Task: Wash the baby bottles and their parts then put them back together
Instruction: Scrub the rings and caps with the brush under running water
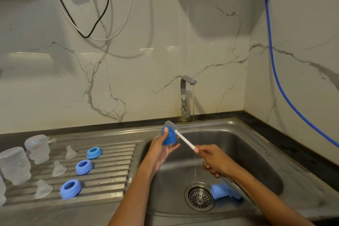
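Note:
My left hand [161, 149] holds a blue bottle cap [169, 136] above the left side of the sink basin [247, 145]. My right hand [215, 161] grips the white handle of a bottle brush [185, 140]; its grey bristle head [170, 124] lies against the cap's far edge. Another blue cap [222, 191] lies in the basin beside the drain [200, 196]. On the ribbed drainboard [113, 170] stand clear bottles [15, 165] [37, 148], three clear teats [70, 152] [58, 169] [43, 189] and three blue collar rings [94, 152] [83, 166] [70, 189].
The tap [185, 97] at the back of the sink runs a thin stream of water into the basin. A blue hose [271, 57] hangs down the right wall. Black and white cables [97, 18] drape from a wall socket above the drainboard.

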